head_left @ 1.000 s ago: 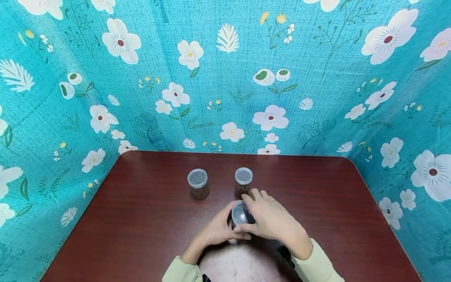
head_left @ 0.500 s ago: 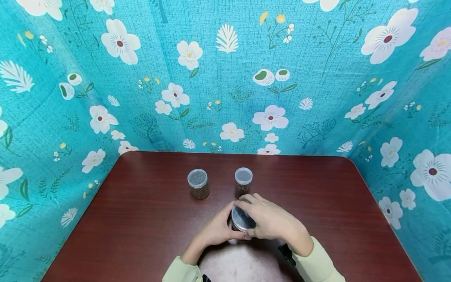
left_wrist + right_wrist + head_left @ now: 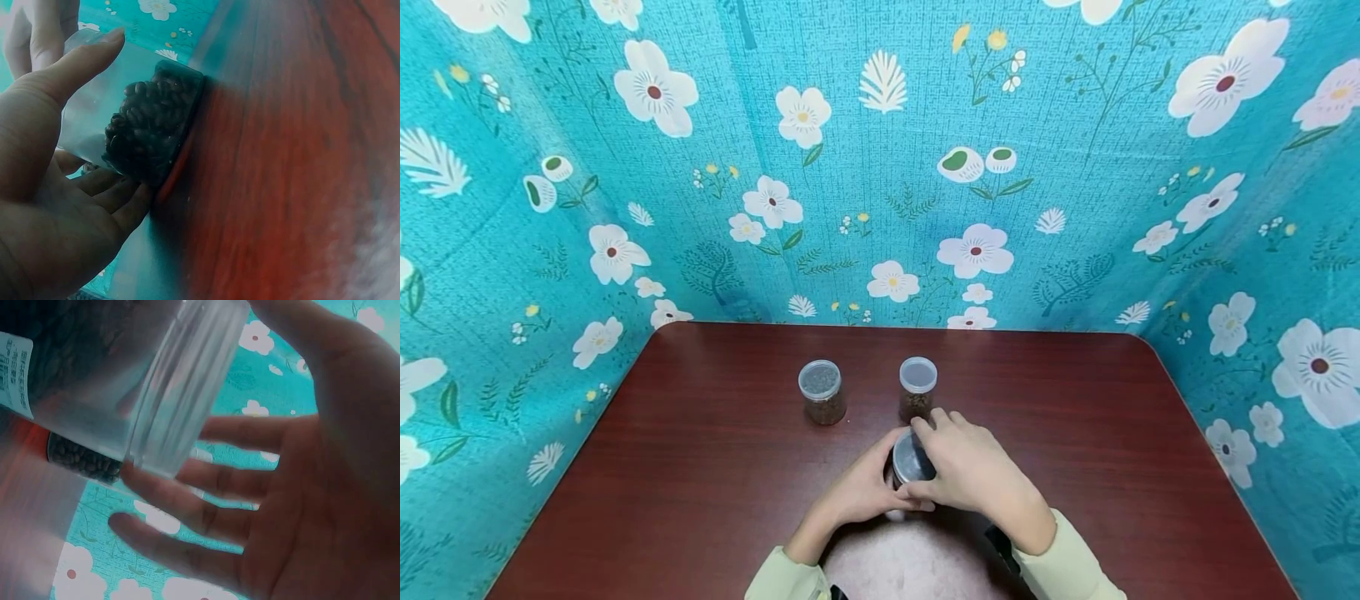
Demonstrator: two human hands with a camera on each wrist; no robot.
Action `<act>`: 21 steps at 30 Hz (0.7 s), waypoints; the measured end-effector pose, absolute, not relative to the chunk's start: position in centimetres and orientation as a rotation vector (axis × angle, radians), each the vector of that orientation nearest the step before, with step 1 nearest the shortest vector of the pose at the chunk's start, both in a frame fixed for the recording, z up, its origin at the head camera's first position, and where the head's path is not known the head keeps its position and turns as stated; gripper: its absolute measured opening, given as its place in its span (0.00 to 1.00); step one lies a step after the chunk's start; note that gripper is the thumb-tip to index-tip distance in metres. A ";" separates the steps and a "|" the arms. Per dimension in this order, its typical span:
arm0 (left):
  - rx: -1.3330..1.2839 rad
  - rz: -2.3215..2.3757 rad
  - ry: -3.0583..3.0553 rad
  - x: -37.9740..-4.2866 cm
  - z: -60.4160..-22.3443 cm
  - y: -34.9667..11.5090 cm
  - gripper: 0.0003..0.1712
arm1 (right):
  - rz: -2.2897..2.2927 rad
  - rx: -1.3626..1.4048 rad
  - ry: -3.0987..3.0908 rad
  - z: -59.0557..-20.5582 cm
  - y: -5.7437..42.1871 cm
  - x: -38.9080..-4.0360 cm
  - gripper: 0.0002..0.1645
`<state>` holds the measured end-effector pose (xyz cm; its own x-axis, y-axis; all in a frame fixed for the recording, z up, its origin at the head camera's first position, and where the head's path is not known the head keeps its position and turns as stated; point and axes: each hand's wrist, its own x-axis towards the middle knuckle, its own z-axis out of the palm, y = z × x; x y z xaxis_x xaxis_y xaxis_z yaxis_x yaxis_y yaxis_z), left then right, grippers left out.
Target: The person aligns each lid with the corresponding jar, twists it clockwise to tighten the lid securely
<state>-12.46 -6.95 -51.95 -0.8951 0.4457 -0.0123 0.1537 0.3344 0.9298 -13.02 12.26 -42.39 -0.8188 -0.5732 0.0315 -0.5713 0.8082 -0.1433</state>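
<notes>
My left hand [image 3: 861, 485] grips the side of a clear plastic jar, partly filled with dark beans [image 3: 150, 112], standing on the table near me. Thumb and fingers wrap its wall in the left wrist view. Over its top, my right hand [image 3: 981, 471] holds the rim of the clear screw lid [image 3: 910, 457], thumb at the near side and fingers at the far side. From the right wrist, the ridged lid edge [image 3: 194, 381] lies against the fingers, and a white printed label [image 3: 15, 375] shows on the jar. The right hand covers part of the lid.
Two more lidded jars stand farther back on the reddish-brown table [image 3: 715, 467]: a wider one [image 3: 823, 396] at left, and a narrower one [image 3: 917, 392] just beyond my right fingers. Blue floral cloth [image 3: 850, 167] hangs behind and at both sides.
My right hand twisted across the lid half a second ago, then turned back, its fingers now farther right on the rim. The left hand and jar stay in place.
</notes>
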 end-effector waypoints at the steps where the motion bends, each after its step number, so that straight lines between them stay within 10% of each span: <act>1: 0.540 1.582 2.335 -12.5 -51.9 -6.9 0.53 | -0.209 -0.923 3.000 -42.5 12.1 -13.0 0.52; 21: 0.568 1.548 2.364 -12.4 -51.9 -7.2 0.53 | -0.313 -0.896 2.872 -41.4 13.4 -13.0 0.70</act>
<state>-12.41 -7.21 -51.87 -0.8901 0.4557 -0.0020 0.1802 0.3561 0.9169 -13.04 13.45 -41.43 -0.8181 -0.5729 -0.0499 -0.5487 0.8036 -0.2305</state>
